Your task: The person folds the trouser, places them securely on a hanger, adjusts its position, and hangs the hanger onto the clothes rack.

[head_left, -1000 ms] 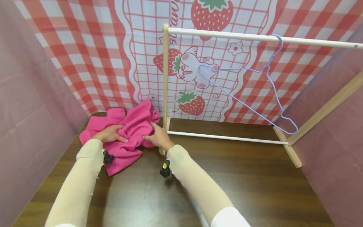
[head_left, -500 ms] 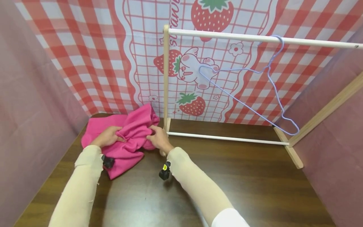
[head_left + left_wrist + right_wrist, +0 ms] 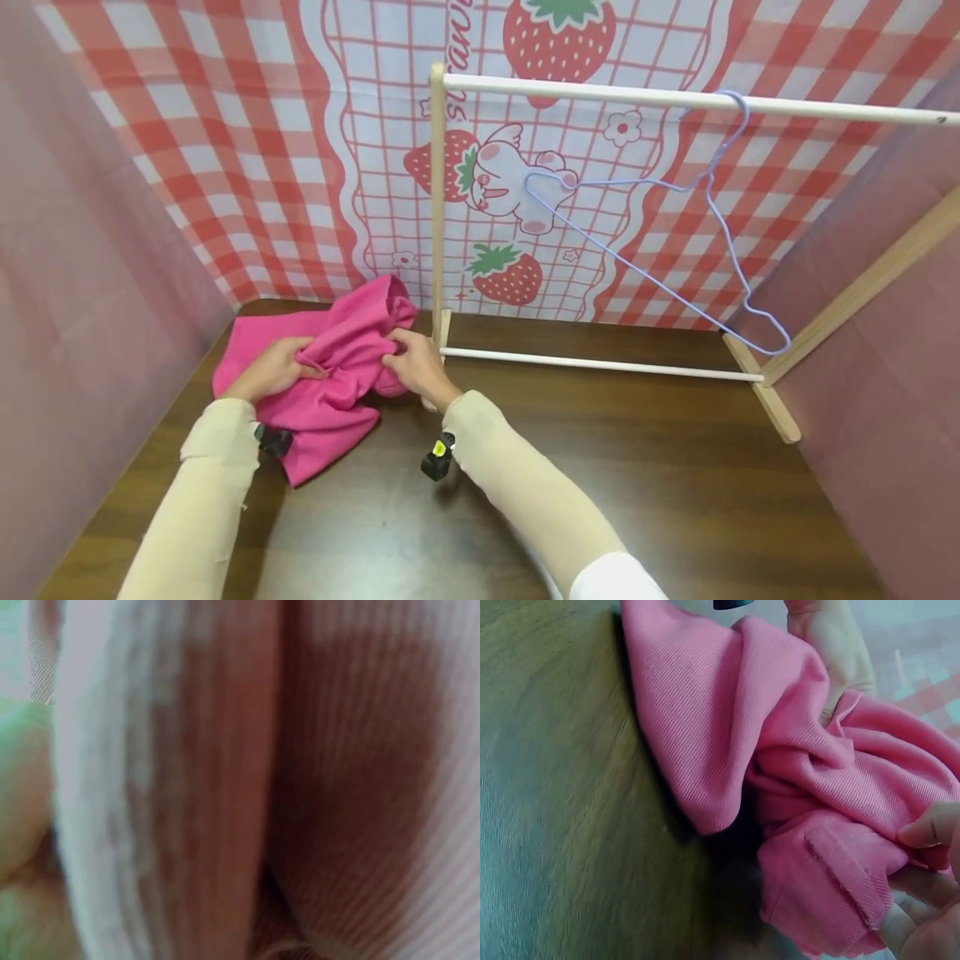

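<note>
A crumpled pink garment (image 3: 337, 358) of finely ribbed cloth lies at the table's back left, part of it bunched up. My left hand (image 3: 273, 368) pinches a fold near its middle. At its right side, my right hand (image 3: 420, 365) pinches the cloth. In the right wrist view, thumb and fingers of the right hand (image 3: 934, 900) grip beside a tube-like end with a seam, while the left hand (image 3: 836, 652) is partly behind the cloth. Blurred close cloth (image 3: 172, 787) fills most of the left wrist view.
Right of the garment stands a wooden rack with a white top rail (image 3: 600, 92) and a white lower bar (image 3: 600, 362). A light purple hanger (image 3: 652, 279) hangs from the top rail. A checked strawberry curtain (image 3: 262, 150) backs the brown table (image 3: 600, 483).
Both hands stay on the garment, the left having shifted slightly left and toward me. Folds at its back left have flattened, and its front corner has slid a little nearer.
</note>
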A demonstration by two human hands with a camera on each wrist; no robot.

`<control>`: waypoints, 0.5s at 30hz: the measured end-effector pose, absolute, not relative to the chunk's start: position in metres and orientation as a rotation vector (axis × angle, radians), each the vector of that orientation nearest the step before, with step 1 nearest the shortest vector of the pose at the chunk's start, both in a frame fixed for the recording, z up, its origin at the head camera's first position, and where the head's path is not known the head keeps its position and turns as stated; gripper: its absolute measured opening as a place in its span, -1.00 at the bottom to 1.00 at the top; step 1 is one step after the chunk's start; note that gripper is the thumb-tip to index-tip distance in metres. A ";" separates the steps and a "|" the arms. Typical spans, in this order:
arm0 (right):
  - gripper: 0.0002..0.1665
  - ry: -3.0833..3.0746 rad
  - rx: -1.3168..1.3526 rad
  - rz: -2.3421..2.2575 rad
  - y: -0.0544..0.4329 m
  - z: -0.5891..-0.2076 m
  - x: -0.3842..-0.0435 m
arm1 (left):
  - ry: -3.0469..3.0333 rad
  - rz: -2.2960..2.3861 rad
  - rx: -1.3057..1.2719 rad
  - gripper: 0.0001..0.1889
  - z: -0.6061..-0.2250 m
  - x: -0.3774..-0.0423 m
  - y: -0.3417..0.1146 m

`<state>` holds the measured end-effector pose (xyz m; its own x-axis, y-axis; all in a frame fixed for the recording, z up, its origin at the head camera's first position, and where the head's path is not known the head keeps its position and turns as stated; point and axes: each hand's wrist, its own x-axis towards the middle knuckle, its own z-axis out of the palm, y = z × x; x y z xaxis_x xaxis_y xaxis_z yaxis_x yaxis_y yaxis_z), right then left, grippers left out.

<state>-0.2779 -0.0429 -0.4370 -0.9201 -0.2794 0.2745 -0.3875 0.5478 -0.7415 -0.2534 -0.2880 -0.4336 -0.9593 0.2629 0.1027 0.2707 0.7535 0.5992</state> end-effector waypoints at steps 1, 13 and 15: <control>-0.74 -2.654 0.580 1.323 -0.043 -0.435 -0.276 | -2.925 -0.999 -0.437 -0.72 -0.434 -0.251 -0.288; -0.73 -2.604 0.615 1.417 -0.041 -0.417 -0.266 | -2.885 -0.979 -0.388 -0.73 -0.425 -0.241 -0.284; -0.73 -2.596 0.632 1.419 -0.040 -0.415 -0.265 | -2.883 -0.970 -0.370 -0.72 -0.422 -0.239 -0.283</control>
